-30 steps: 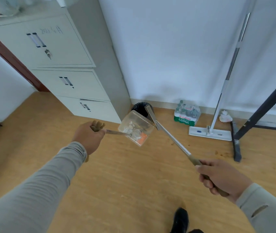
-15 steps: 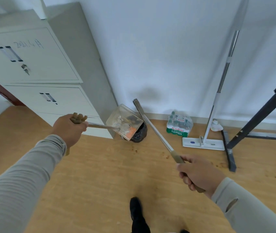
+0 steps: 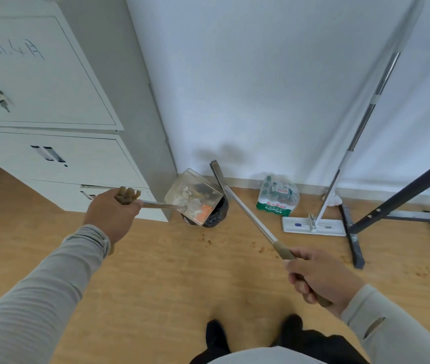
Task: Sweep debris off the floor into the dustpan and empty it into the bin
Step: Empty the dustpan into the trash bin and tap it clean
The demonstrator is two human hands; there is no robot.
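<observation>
Clear plastic dustpan (image 3: 194, 197) with white and orange debris inside, held tilted right above black-lined bin (image 3: 216, 215); bin on wooden floor (image 3: 156, 271) against grey metal cabinet (image 3: 77, 114). Left hand (image 3: 111, 212) fingers curled round dustpan's handle. Right hand (image 3: 318, 275) fingers wrapped round tan grip of metal-shafted broom (image 3: 245, 211), its head raised beside bin

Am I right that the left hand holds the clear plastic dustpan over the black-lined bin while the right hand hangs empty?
Not quite. The head view shows the right hand gripping the long metal broom handle. The rest holds: the left hand holds the clear plastic dustpan over the black-lined bin.
</observation>
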